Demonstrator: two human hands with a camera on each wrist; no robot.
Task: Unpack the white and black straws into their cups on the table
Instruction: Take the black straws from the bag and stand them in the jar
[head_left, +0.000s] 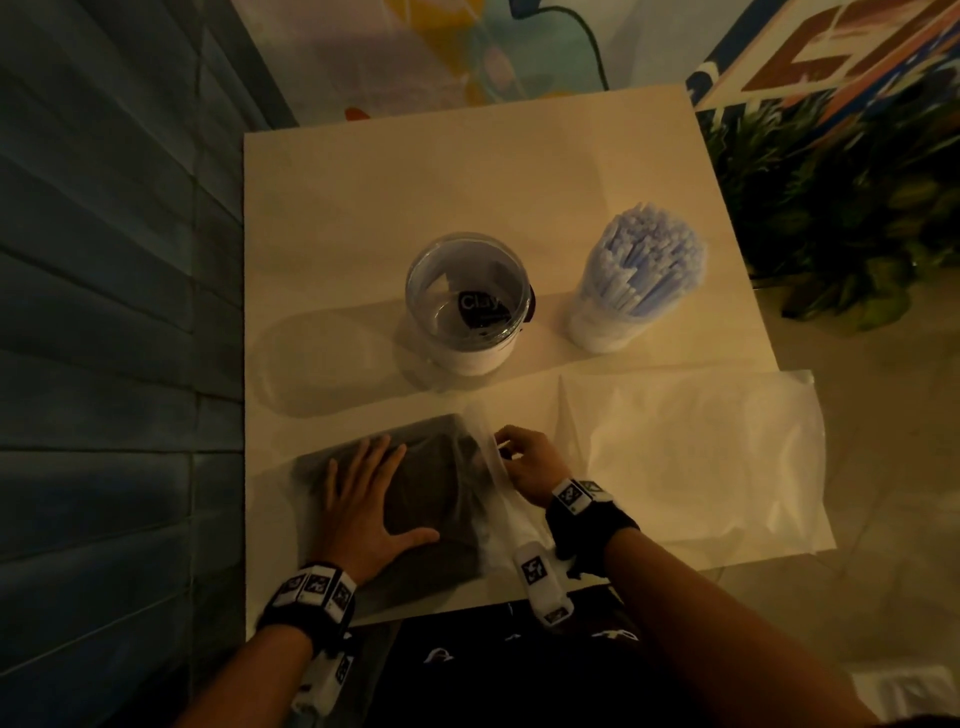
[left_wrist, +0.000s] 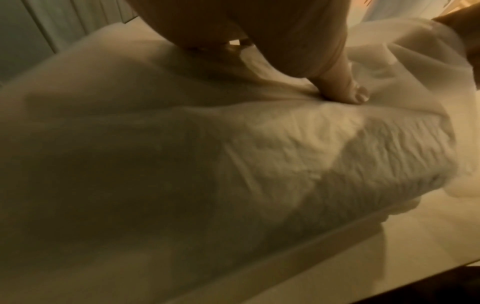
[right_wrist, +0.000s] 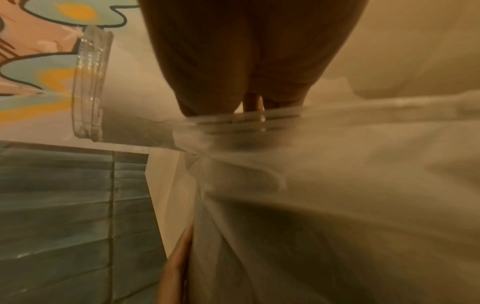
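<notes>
A frosted plastic bag full of black straws lies at the table's front left. My left hand presses flat on it, fingers spread; in the left wrist view the thumb digs into the bag. My right hand pinches the bag's loose open end at its right side, and the right wrist view shows the bag's rim held under the fingers. Behind stand an empty clear cup and a cup packed with white straws.
An empty, flattened plastic bag lies at the front right of the white table, hanging over its right edge. A green plant stands past the table's right side. A blue slatted wall runs along the left.
</notes>
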